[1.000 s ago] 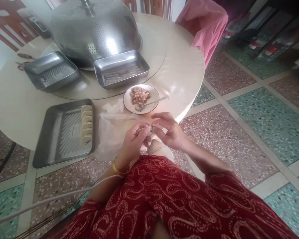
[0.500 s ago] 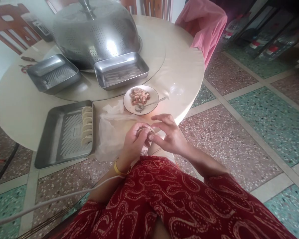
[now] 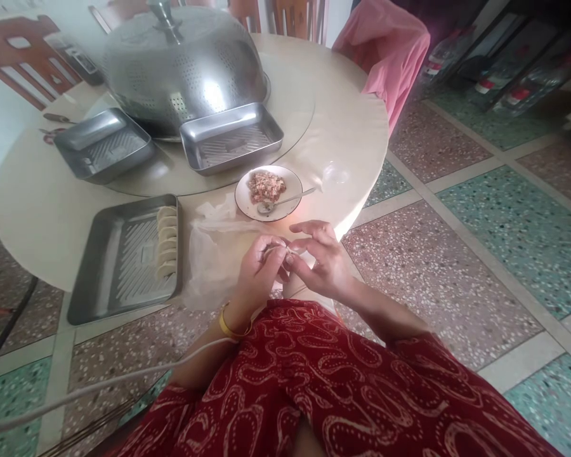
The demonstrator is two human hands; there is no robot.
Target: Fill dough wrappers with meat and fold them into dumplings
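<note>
Dumpling (image 3: 276,251): pale, small, mostly hidden | left hand (image 3: 259,274), right hand (image 3: 324,263): fingers pinching it

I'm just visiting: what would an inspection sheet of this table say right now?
Surface: round cream table.
Job's things: dumpling pinched between both hands; plate of filling with spoon; near tray with a row of dumplings.
Clutter: plastic bag, two more trays, perforated metal cover.
Fingers: left hand and right hand, both closed on the dumpling.
Cables: white cord over the lap.
Surroundings: terrazzo floor, pink-draped chair.
</note>
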